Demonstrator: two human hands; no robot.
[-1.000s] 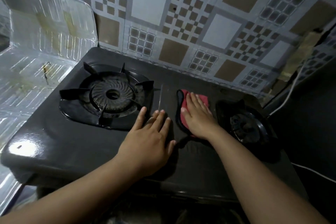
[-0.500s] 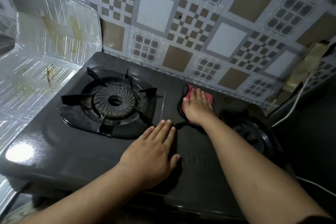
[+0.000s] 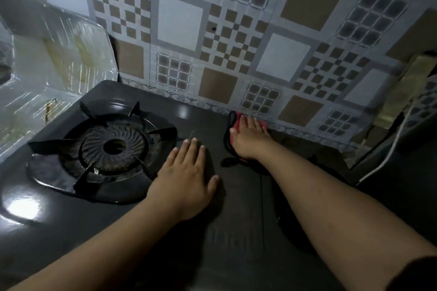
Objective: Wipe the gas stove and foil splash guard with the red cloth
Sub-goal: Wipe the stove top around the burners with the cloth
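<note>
The black gas stove [image 3: 212,231] fills the lower view, with its left burner [image 3: 111,149] exposed. My right hand [image 3: 248,137] lies flat on the red cloth [image 3: 236,121], pressing it onto the stove top at the back edge, close to the tiled wall. Only the cloth's red edges and dark trim show around the fingers. My left hand [image 3: 186,177] rests flat on the stove's middle, fingers spread, holding nothing. The foil splash guard [image 3: 54,73] stands at the left, with brown stains on it.
The patterned tiled wall [image 3: 236,42] runs behind the stove. My right forearm hides most of the right burner [image 3: 314,160]. A white cable [image 3: 390,151] hangs at the far right beside a dark surface.
My right hand has slid the red cloth away from me, from the stove's middle to its back edge by the wall. My left hand stayed flat in place.
</note>
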